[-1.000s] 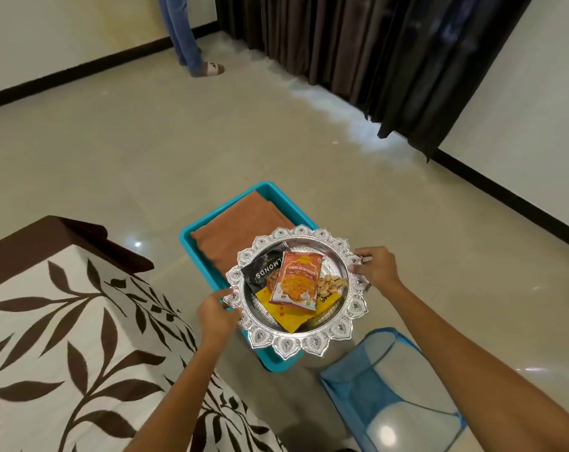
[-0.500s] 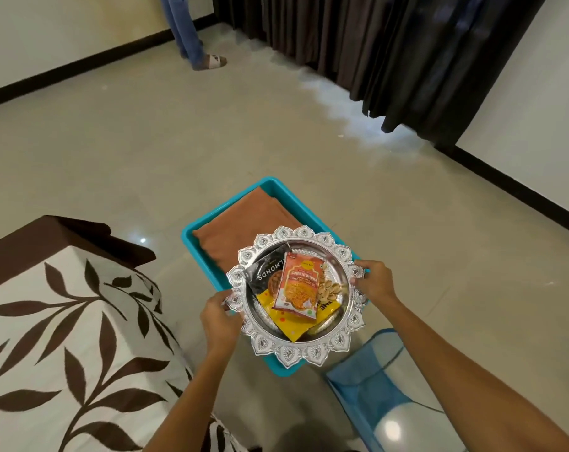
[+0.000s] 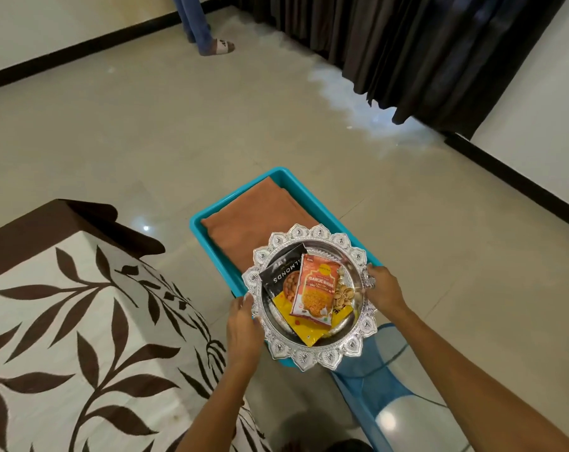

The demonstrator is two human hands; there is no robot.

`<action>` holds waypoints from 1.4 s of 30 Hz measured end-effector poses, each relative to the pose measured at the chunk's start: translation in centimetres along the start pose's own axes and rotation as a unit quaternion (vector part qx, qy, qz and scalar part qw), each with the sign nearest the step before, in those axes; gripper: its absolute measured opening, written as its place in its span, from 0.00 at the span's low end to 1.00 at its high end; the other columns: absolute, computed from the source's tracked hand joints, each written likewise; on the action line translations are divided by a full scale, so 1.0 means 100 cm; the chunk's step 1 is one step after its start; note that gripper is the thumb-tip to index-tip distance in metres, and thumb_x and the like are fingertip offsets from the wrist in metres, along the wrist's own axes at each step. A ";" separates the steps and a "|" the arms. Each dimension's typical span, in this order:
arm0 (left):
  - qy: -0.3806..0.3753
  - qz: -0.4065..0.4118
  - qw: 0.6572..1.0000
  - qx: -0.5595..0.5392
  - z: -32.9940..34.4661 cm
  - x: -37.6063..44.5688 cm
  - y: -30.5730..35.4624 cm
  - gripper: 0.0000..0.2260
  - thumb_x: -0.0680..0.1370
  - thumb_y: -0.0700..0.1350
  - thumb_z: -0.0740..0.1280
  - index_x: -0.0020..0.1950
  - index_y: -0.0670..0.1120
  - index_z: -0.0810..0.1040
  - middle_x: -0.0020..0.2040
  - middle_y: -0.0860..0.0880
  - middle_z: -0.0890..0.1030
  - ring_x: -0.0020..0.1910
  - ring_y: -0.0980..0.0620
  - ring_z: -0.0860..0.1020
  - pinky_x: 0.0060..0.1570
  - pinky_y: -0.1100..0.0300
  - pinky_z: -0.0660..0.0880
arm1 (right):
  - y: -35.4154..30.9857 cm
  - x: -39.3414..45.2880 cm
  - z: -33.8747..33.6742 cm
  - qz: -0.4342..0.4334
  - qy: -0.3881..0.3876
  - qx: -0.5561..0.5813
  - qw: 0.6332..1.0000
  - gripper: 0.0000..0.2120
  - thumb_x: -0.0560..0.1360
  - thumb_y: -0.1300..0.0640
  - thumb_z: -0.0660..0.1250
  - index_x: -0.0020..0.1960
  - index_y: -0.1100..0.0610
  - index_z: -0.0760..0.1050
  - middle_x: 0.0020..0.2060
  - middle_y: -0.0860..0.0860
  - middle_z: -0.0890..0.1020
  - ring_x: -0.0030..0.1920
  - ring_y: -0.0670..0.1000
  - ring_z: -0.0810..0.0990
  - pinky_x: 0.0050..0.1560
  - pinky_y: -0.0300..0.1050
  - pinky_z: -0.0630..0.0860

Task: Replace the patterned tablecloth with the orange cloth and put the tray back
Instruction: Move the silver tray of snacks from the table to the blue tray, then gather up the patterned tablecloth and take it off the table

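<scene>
I hold a round silver tray (image 3: 311,357) with a scalloped rim in the air, above the near end of a teal bin (image 3: 196,225) on the floor. My left hand (image 3: 242,321) grips its left rim and my right hand (image 3: 382,287) grips its right rim. On the tray lie an orange snack packet (image 3: 315,290), a black almond packet (image 3: 281,277), a yellow packet and some nuts. A folded orange cloth (image 3: 257,216) lies in the bin. The patterned tablecloth (image 3: 81,337), white with brown leaves, covers the table at my left.
A blue mesh basket (image 3: 384,380) stands on the floor under my right forearm. Dark curtains (image 3: 407,44) hang at the back right. A person's legs and a sandal (image 3: 223,45) show at the far wall. The tiled floor stretches beyond the bin.
The tray has stayed in both hands and shifted slightly toward me and to the right, now covering more of the bin's near end. My view has tilted a little.
</scene>
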State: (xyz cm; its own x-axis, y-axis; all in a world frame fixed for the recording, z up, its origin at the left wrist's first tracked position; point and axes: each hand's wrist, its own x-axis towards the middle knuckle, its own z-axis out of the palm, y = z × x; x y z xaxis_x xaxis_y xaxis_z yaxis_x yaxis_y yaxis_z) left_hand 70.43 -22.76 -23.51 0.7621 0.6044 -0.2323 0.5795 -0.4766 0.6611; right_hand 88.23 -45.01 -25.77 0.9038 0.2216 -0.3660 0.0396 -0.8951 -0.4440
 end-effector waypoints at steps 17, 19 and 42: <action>0.029 0.024 0.994 0.105 0.002 -0.021 0.010 0.18 0.79 0.41 0.62 0.69 0.44 0.70 0.71 0.41 0.69 0.71 0.43 0.64 0.73 0.46 0.56 | -0.025 -0.032 0.017 -0.028 0.081 -0.028 0.996 0.26 0.72 0.68 0.62 0.70 0.60 0.67 0.67 0.60 0.71 0.66 0.59 0.69 0.63 0.52 0.71; 0.037 0.042 0.991 0.119 0.004 -0.024 0.012 0.17 0.79 0.42 0.61 0.69 0.44 0.71 0.70 0.43 0.70 0.71 0.45 0.65 0.73 0.46 0.55 | -0.033 -0.037 0.019 -0.049 0.087 -0.016 0.995 0.26 0.72 0.68 0.62 0.70 0.59 0.67 0.64 0.59 0.73 0.64 0.58 0.71 0.60 0.52 0.73; 0.183 0.128 0.964 0.142 -0.118 -0.225 -0.018 0.13 0.75 0.36 0.62 0.57 0.41 0.80 0.61 0.40 0.78 0.64 0.41 0.74 0.67 0.43 0.61 | -0.143 -0.274 0.027 -0.264 0.011 0.199 0.944 0.12 0.75 0.62 0.66 0.58 0.57 0.77 0.54 0.50 0.80 0.55 0.47 0.76 0.59 0.42 0.73</action>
State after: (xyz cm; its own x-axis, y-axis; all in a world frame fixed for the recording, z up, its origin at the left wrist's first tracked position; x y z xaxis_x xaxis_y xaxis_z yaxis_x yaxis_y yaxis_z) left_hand 48.80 -27.96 -11.04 0.7685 0.6030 0.2141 0.4809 -0.7650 0.4284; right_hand 61.75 -37.22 -11.56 0.8110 0.5850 0.0072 0.3278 -0.4443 -0.8338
